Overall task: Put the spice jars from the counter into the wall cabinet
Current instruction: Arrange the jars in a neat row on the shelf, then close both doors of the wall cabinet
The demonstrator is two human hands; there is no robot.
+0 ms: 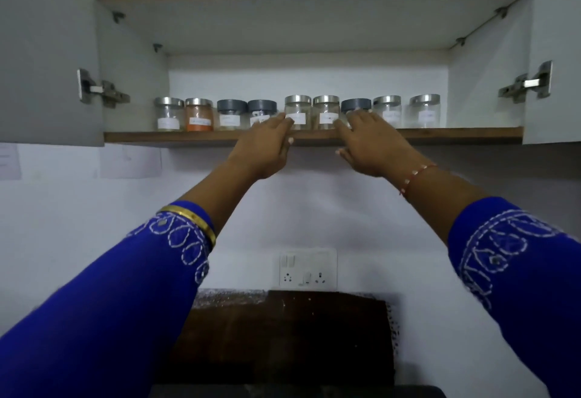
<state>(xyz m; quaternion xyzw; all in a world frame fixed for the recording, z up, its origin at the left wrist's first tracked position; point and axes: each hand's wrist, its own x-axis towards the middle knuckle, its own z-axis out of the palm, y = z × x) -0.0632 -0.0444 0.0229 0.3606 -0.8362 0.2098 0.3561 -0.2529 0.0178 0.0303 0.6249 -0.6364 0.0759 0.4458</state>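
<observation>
With both doors swung open, the wall cabinet (135, 83) shows 9 spice jars (327, 113) in one row along its lower shelf (440, 135), all upright, long axis vertical, lids up, paper labels facing out toward the camera. Count by lid: 6 w/ silver metal lids, 3 w/ dark grey lids. Taking the orange-filled jar (199, 114) as landmark (2nd from the row's left end): 1 silver-lid jar just left of it; to its right 2 grey-lid jars, then 2 silver-lid jars touching each other, then 1 grey-lid jar (356, 105) partly hidden, then 2 more silver-lid jars, the last standing a bit apart. Only the landmark jar has clearly coloured contents; the rest look clear or pale, labels too blurred to read. 2 hands are up at the shelf edge, well right of the orange jar: left hand (267, 149), fingers straight and together, fingertips touching the 1st silver-lid jar of the touching pair; right hand (371, 143), fingers straight, slightly spread, resting against the hidden grey-lid jar. Neither grip curls round a jar. Both arms wear blue embroidered sleeves (94, 303); gold bangle (191, 218) on left, thin thread bracelet (418, 174) on right. Far below the landmark: wall socket plate (308, 268) and a dark bench (283, 334).
</observation>
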